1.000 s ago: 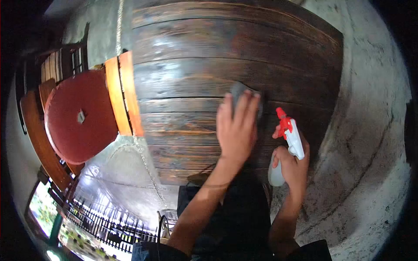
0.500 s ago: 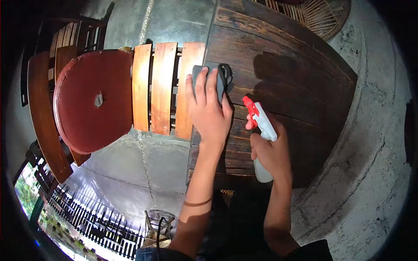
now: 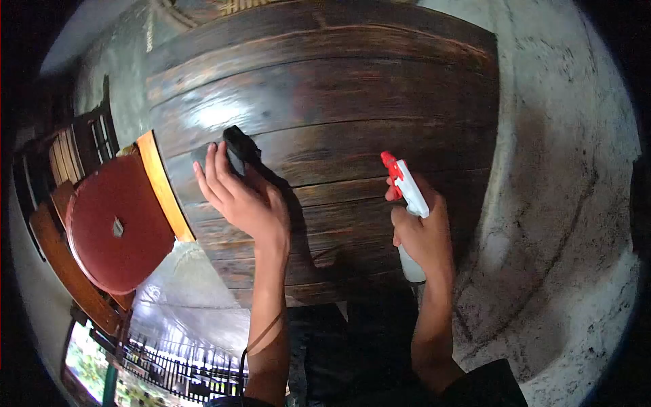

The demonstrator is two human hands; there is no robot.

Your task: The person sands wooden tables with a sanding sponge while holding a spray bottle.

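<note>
My left hand [image 3: 247,210] is over the dark wooden table [image 3: 352,88], near its left side, with the fingers closed on a grey block-like thing with a black strap or loop [image 3: 235,157]. Its exact kind is partly hidden by the fingers. My right hand [image 3: 426,230] is wrapped around a spray bottle [image 3: 412,191] with a red nozzle and trigger, a white head and a pale body. The bottle is tilted, its nozzle pointing up and left, over the right part of the table. Shadows of the left hand and arm fall on the planks.
Left of the table stands a chair with a round red seat pad [image 3: 122,227] that has a torn spot, and a wooden slat [image 3: 166,186] near the table edge. A rough grey concrete surface [image 3: 556,169] borders the right. A wicker item [image 3: 237,5] shows beyond the far edge.
The view has swung toward the table. My left hand has moved the grey thing from the table's left edge farther onto the planks. My right hand keeps its hold on the spray bottle.
</note>
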